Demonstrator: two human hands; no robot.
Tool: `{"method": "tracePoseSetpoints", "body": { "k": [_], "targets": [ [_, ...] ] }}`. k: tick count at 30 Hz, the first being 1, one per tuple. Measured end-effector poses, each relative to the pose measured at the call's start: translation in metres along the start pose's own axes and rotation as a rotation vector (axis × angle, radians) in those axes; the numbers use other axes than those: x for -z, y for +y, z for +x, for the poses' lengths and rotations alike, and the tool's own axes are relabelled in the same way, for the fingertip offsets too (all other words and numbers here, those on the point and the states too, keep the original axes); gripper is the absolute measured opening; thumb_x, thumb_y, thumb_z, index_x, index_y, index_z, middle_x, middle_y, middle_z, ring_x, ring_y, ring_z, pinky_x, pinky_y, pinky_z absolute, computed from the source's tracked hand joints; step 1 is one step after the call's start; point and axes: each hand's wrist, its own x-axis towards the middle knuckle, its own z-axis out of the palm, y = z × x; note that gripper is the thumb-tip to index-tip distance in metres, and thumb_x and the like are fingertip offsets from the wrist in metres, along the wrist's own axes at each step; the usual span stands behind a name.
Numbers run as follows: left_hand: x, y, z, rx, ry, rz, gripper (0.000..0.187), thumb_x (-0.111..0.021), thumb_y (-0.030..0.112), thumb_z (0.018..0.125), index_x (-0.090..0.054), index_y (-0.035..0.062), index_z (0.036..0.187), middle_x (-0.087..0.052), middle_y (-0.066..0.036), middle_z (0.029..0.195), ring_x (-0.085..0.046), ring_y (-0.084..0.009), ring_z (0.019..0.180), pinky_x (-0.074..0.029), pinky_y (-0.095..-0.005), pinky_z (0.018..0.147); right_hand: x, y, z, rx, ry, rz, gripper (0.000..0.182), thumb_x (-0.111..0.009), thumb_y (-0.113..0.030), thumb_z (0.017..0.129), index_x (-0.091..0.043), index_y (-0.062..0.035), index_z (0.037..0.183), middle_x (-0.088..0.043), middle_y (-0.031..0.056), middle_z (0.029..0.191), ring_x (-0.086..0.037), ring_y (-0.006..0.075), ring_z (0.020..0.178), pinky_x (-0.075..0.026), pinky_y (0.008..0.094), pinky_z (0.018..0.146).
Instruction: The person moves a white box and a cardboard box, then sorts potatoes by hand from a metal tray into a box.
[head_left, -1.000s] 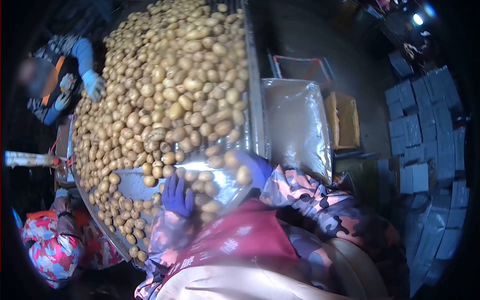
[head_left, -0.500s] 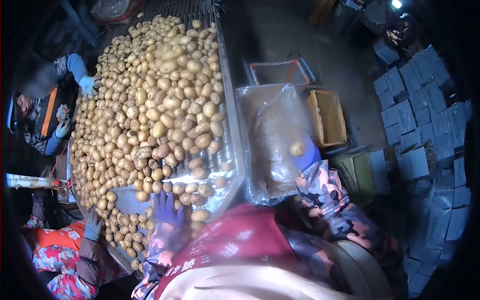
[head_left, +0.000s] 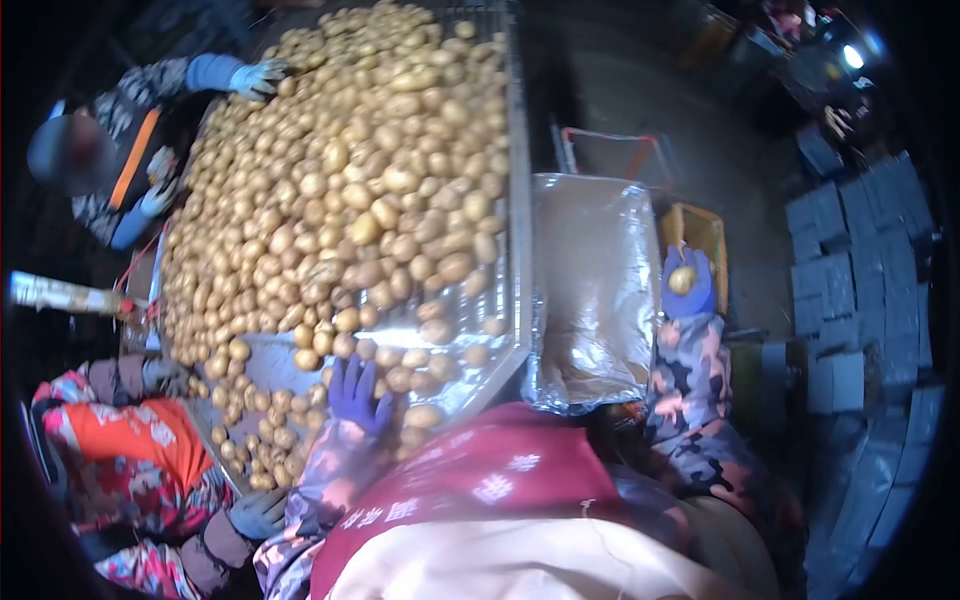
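Observation:
A broad heap of potatoes [head_left: 330, 190] covers the sorting table. My left hand [head_left: 357, 393], in a purple glove, lies with fingers spread at the near edge of the heap, touching or close to a few potatoes; nothing shows in its grip. Stretched out to the right, my right hand [head_left: 689, 283], also gloved in purple, holds one potato [head_left: 682, 280] in its upturned palm. It is beside the right edge of a box lined with clear plastic [head_left: 592, 290], near a smaller yellowish box [head_left: 697, 225].
Two co-workers stand at the left, one with a light blue glove [head_left: 258, 78] on the heap, another in an orange vest [head_left: 135, 437]. The table's metal rim [head_left: 518, 200] runs beside the lined box. Stacked grey-blue boxes [head_left: 860, 260] line the far right.
The view has shifted, so the table and boxes appear farther right. My right hand has moved from over the lined box to its right side, still with the potato. The upper co-worker's hand reaches farther up.

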Motion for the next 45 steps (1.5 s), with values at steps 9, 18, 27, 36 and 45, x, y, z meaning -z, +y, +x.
{"method": "tracePoseSetpoints", "body": {
  "k": [9,18,27,36,45],
  "targets": [
    [0.025,-0.004,0.023,0.075,0.066,-0.262,0.061,-0.069,0.026,0.084,-0.052,-0.0003,0.136,-0.053,-0.026,0.136,-0.053,-0.0495,0.122,-0.041,-0.0559,0.105,-0.064,-0.045,-0.025,-0.089,-0.704,-0.032,0.034,-0.062,-0.016,0.097,-0.061,-0.004,0.129,-0.064,0.0127,0.123,-0.062,0.0242,0.114,-0.048,0.0322,0.099],
    [0.004,-0.126,0.133,0.145,0.295,0.122,0.052,-0.068,0.037,0.087,-0.059,0.0099,0.13,-0.051,-0.03,0.138,-0.048,-0.0523,0.125,-0.042,-0.057,0.104,-0.291,-0.137,-0.085,0.338,-0.984,-0.056,0.054,-0.066,-0.038,0.093,-0.054,-0.0049,0.133,-0.065,0.0149,0.117,-0.063,0.031,0.111,-0.052,0.0394,0.092],
    [0.046,-0.081,0.159,-0.051,0.123,0.047,0.051,-0.072,0.037,0.081,-0.065,0.0152,0.126,-0.037,-0.031,0.147,-0.048,-0.0498,0.123,-0.04,-0.0493,0.109,-0.316,-0.041,-0.274,-0.867,-1.485,1.03,0.074,-0.067,-0.015,0.091,-0.026,-0.0135,0.153,-0.046,0.0162,0.145,-0.047,0.0329,0.133,-0.047,0.0491,0.106],
    [0.039,-0.034,0.049,0.212,-0.008,-0.365,0.06,-0.074,0.035,0.077,-0.06,0.0107,0.131,-0.053,-0.017,0.139,-0.049,-0.0492,0.118,-0.044,-0.0531,0.099,-0.374,-0.115,-0.093,0.521,-1.333,-0.111,0.057,-0.059,-0.025,0.098,-0.039,-0.01,0.149,-0.042,0.0126,0.151,-0.048,0.0273,0.133,-0.044,0.0371,0.107],
    [0.075,-0.041,0.041,0.217,0.041,-0.381,0.052,-0.072,0.031,0.084,-0.061,0.008,0.13,-0.057,-0.023,0.133,-0.062,-0.045,0.108,-0.053,-0.0474,0.09,-0.399,-0.052,-0.073,0.874,-1.159,-0.322,0.056,-0.068,-0.034,0.087,-0.052,-0.0171,0.138,-0.055,0.0135,0.126,-0.057,0.029,0.114,-0.052,0.044,0.086]
  ]
}}
